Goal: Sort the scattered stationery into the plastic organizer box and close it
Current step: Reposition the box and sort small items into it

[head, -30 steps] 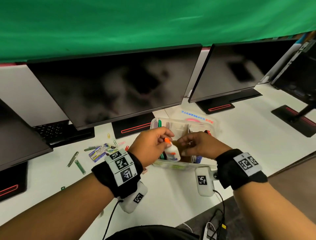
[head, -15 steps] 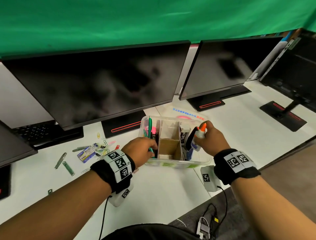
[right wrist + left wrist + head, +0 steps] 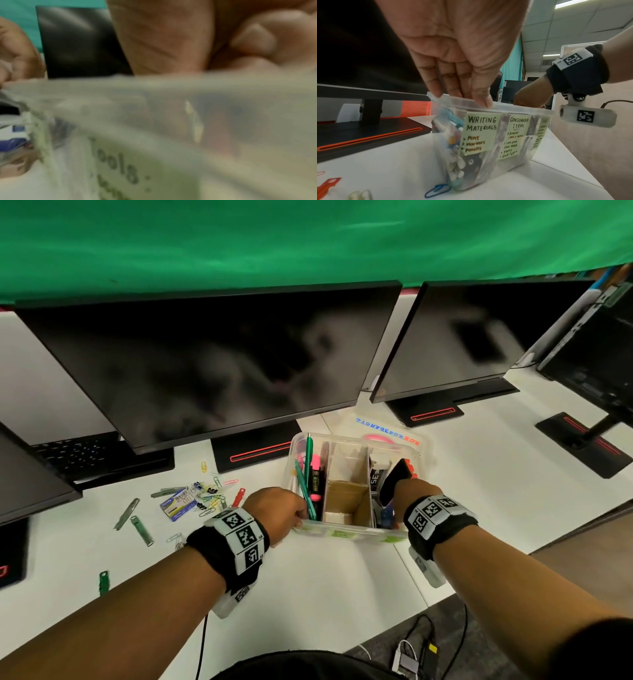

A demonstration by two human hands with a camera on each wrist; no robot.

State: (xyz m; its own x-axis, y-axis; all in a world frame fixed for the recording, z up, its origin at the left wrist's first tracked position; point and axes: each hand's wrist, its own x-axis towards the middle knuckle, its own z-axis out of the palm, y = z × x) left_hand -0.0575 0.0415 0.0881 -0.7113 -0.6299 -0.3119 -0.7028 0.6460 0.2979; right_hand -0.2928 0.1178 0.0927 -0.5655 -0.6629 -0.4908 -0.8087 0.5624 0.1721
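Since half a second ago, your right hand (image 3: 409,496) has dropped from holding the glue bottle above the organizer box (image 3: 346,531) to the box's near right corner, fingers dipped inside where you cannot tell whether they grip anything. Your left hand (image 3: 277,513) pinches the box's near left rim, fingers inside and thumb outside, next to the green pen (image 3: 309,460) standing in the left compartment. Left of the box, paper clips (image 3: 209,498) and a staples packet (image 3: 178,503) lie scattered on the table (image 3: 308,587).
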